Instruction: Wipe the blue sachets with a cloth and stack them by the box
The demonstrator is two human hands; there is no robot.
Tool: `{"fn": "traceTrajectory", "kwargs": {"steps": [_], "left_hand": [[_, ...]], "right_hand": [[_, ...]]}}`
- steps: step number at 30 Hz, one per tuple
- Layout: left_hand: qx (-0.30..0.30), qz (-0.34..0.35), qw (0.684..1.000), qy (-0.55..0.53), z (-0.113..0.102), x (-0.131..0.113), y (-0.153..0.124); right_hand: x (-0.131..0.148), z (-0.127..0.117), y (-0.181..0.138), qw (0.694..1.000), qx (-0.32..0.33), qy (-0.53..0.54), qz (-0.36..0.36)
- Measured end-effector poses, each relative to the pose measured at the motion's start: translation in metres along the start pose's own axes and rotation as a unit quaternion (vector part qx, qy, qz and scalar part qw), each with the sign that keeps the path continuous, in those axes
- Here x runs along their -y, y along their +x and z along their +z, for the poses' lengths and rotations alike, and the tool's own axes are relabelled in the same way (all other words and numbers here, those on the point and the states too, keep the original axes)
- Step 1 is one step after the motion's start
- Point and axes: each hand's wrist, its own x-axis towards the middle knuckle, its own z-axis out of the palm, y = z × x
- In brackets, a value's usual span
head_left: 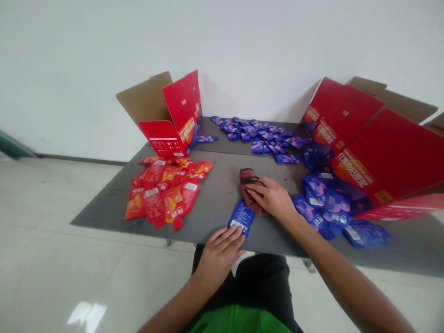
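Observation:
A blue sachet (242, 216) lies flat near the front edge of the grey table (218, 194). My left hand (220, 252) rests at the table's edge, its fingers stretched out and touching the sachet's near end. My right hand (272, 196) lies just right of the sachet, fingers curled over a dark red pouch-like object (248, 178); how firmly it grips is unclear. A pile of red sachets (164, 189) lies to the left. A heap of blue sachets (326, 203) sits right of my right hand.
An open red carton (173, 120) stands at the back left. Larger open red cartons (367, 148) fill the right side. More blue sachets (260, 132) are strewn along the back by the white wall. Pale floor tiles surround the table.

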Motion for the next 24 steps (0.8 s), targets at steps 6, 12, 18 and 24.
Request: {"fn": "traceTrajectory", "kwargs": {"steps": [6, 12, 18, 24], "left_hand": [[-0.002, -0.033, 0.999, -0.025, 0.001, -0.003, 0.0], [0.009, -0.011, 1.0, -0.009, -0.003, -0.002, 0.001], [0.009, -0.024, 1.0, -0.015, -0.003, -0.004, 0.002], [0.016, -0.023, 1.0, -0.011, -0.003, -0.004, 0.003]], "right_hand": [[0.05, -0.002, -0.039, 0.99, 0.057, 0.075, -0.11], [0.003, 0.012, -0.004, 0.999, 0.05, 0.006, -0.008], [0.037, -0.016, -0.022, 0.997, 0.012, 0.048, -0.061], [0.03, 0.016, -0.028, 0.994, 0.068, 0.056, -0.063]]}}
